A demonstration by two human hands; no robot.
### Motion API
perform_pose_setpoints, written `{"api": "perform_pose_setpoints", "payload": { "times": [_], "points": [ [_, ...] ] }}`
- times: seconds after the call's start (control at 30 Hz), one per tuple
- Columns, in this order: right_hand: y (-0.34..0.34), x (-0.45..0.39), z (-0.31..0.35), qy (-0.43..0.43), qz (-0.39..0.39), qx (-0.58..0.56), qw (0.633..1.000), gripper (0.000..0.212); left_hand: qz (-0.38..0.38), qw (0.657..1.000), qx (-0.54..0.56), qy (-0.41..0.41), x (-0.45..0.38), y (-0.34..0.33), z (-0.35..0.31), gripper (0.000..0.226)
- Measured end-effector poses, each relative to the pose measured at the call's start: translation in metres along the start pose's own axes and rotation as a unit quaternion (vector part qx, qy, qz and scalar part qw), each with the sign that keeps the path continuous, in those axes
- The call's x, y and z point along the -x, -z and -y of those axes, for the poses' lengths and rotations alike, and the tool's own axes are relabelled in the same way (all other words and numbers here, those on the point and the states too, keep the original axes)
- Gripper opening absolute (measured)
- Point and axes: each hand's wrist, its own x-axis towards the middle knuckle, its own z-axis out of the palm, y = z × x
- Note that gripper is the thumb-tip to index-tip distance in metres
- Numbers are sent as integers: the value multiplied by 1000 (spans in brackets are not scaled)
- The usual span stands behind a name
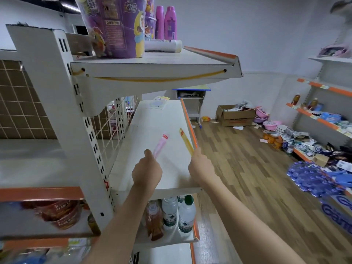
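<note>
One cardboard box point(235, 116) on the far floor holds loose papers; pink basins point(271, 124) sit right of it. The left hand point(146, 171) curls round the near end of a slim pink pack point(161, 144). The right hand point(202, 166) pinches a slim yellow pack point(185, 139). Both slant over the white shelf point(152, 119), the yellow one by its right edge. A flat packet point(158, 102) lies at the far end, a purple tub point(114, 29) stands above and water bottles point(170, 212) below.

Even indoor light, ceiling strip lights point(70, 7) top left, soft shadows, wide-angle edge bending, blurred lower-left corner
</note>
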Motion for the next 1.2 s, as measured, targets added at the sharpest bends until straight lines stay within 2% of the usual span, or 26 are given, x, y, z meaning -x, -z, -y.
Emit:
{"api": "perform_pose_setpoints", "payload": {
  "times": [0.1,0.2,0.27,0.37,0.53,0.67,0.83,1.03,1.2],
  "points": [
    [10,19,-16,3,-83,-62,995,4,-25,994,96,-32,14,-4,4,22],
    [17,46,-38,-4,-141,-140,980,17,-20,975,221,-30,37,-6,-4,23],
    [19,68,-57,-17,-169,-173,970,15,-13,964,264,-32,55,-11,-14,21],
    [20,104,-94,-39,-189,-150,970,15,13,954,298,-30,83,-24,-34,11],
    [26,149,-162,-129,-178,-76,973,20,90,946,300,-82,116,-54,-77,16],
    [48,166,-214,-179,-206,-89,958,22,132,939,295,-119,127,-79,-118,27],
    [89,176,-294,-236,-254,-98,933,23,185,924,314,-117,142,-118,-194,29],
    [152,172,-392,-270,-307,-85,909,28,193,914,318,-161,166,-158,-314,28],
    [189,164,-467,-299,-337,-116,885,29,201,899,332,-204,182,-194,-400,25]
  ]
}}
